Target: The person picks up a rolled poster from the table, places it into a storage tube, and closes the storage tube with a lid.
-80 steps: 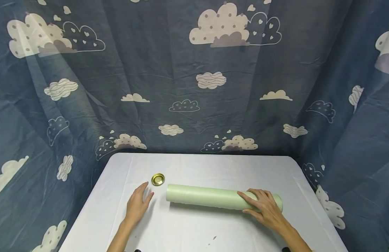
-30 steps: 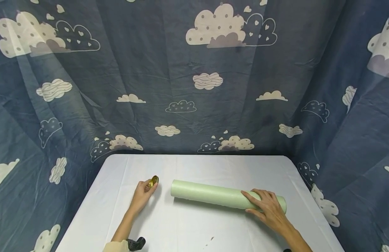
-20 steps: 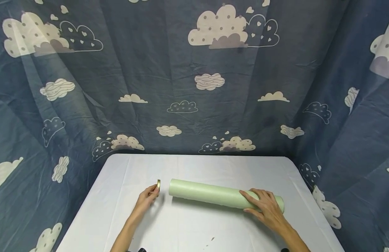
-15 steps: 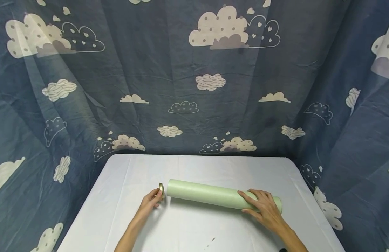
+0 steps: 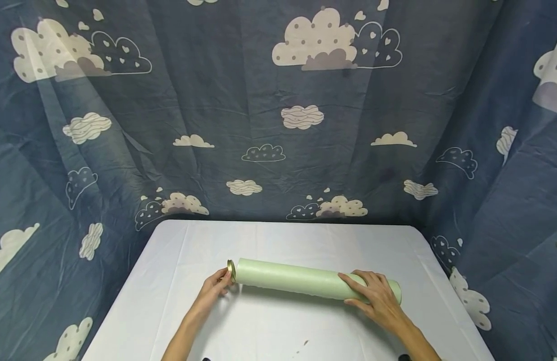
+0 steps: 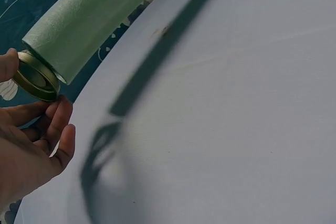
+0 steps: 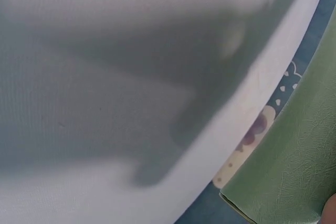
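Note:
A long pale green tube (image 5: 287, 277) is held roughly level, tilted slightly down to the right. My right hand (image 5: 375, 296) grips it near its right end, thumb in front and fingers over the top. At the opposite end, my left hand (image 5: 215, 287) pinches a round gold metal lid (image 5: 232, 270) by its edge. The lid stands on edge, close against the tube's left end. From the left wrist view, the lid (image 6: 38, 77) sits slanted at the tube mouth, its rim at an angle to it. The right wrist view shows the tube (image 7: 294, 166) and only a fingertip.
A white-covered table (image 5: 278, 326) lies beneath both hands, with a small brown mark (image 5: 306, 342) near its front. A dark blue cloud-print curtain (image 5: 242, 100) hangs behind and on both sides. Shadows of the tube and hands fall on the table.
My left hand picked the lid up off the table, turned it on edge and brought it right to the tube's left end. The right hand keeps its grip; the tube has shifted slightly left recently.

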The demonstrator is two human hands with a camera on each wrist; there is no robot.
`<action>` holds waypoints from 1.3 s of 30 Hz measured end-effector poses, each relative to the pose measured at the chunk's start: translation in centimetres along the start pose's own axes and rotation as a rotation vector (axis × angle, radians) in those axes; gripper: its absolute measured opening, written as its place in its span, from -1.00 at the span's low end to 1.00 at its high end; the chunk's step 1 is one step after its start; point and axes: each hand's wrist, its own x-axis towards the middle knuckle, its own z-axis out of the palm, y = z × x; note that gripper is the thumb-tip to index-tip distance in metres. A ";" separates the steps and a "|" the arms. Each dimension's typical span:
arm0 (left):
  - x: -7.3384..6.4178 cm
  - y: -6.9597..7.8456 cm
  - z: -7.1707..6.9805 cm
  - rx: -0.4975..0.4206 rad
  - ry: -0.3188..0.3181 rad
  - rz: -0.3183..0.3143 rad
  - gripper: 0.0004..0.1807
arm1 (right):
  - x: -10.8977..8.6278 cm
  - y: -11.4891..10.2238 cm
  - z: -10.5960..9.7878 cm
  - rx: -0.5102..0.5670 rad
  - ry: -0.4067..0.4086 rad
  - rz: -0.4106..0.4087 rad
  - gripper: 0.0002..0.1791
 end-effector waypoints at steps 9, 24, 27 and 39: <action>0.1 0.1 -0.2 0.045 -0.071 -0.012 -0.31 | 0.2 -0.4 -0.1 0.012 -0.006 -0.016 -0.13; 0.2 -0.4 -1.7 0.033 -0.164 0.040 -0.33 | 0.7 -0.7 0.2 0.031 -0.031 -0.030 -0.14; 0.1 -0.8 -1.8 0.032 -0.172 0.064 -0.37 | 0.6 -0.8 0.2 0.022 -0.046 -0.039 -0.15; -0.8 -1.9 -2.9 0.053 -0.262 0.111 -0.36 | 2.2 -1.4 -0.8 0.009 -0.093 -0.106 -0.14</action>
